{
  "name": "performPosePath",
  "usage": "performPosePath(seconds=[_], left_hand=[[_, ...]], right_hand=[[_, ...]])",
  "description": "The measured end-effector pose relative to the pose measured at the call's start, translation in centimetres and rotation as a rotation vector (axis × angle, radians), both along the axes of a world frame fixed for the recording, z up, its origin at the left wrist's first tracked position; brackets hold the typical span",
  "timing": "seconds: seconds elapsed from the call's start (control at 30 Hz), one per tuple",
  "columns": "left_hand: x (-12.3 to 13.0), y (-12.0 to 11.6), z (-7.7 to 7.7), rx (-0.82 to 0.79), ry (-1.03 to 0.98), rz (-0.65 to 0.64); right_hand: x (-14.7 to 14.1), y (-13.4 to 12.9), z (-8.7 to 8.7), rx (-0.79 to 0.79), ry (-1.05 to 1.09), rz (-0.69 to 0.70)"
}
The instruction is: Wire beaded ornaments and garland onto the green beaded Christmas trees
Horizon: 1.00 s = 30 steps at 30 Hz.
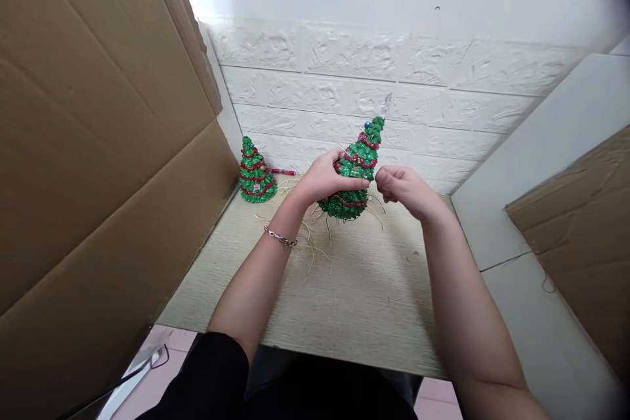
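Note:
A green toy Christmas tree (347, 203) with red garlands, small ornaments and a clear pointed top leans to the right above the table. My left hand (327, 178) is wrapped round its middle, with the thumb across the front. Just right of the tree is my right hand (398, 187), its fingers closed in a pinch; what they hold, if anything, is too small to make out. Thin pale wires (312, 249) spread out around and below the tree's base.
A smaller green tree (256, 178) stands at the table's back left, beside a red stick-like object (283, 172). Cardboard (108, 144) walls the left side. White brick-patterned wall (280, 95) closes the back. More cardboard (575, 236) leans against a white panel (512, 190) on the right.

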<state>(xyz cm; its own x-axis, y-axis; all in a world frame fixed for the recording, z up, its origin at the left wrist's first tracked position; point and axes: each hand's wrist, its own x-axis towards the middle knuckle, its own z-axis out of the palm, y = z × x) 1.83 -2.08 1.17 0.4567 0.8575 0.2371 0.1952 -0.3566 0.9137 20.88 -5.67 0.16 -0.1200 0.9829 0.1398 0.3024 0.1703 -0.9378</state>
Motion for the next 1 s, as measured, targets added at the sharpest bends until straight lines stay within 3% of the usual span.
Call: performPosePath(seconds=[0.1, 0.2, 0.3, 0.47, 0.6, 0.83, 1.0], left_hand=[[-0.3, 0.0, 0.2, -0.014, -0.067, -0.015], [-0.6, 0.2, 0.1, -0.019, -0.099, -0.004], [-0.6, 0.4, 0.0, -0.037, -0.134, 0.01], [-0.4, 0.3, 0.1, -0.115, -0.227, -0.007], [-0.2, 0.3, -0.1, -0.143, -0.262, -0.003], [-0.5, 0.5, -0.3, -0.118, -0.246, -0.024], [-0.7, 0.6, -0.6, -0.2, -0.312, -0.21]], right_hand=[[1.9, 0.8, -0.8, 0.01, 0.015, -0.118], [3.5, 1.7, -2.0, -0.077, -0.381, -0.32], [3.9, 2.7, -3.8, -0.225, -0.773, -0.253], [2.5, 4.2, -7.3, -0.301, -0.913, -0.139], [1.7, 4.8, -8.7, -0.309, -0.98, -0.118], [1.3, 3.9, -7.4, -0.377, -0.858, -0.104], [2.1, 2.9, -4.9, -0.253, -0.665, -0.189]])
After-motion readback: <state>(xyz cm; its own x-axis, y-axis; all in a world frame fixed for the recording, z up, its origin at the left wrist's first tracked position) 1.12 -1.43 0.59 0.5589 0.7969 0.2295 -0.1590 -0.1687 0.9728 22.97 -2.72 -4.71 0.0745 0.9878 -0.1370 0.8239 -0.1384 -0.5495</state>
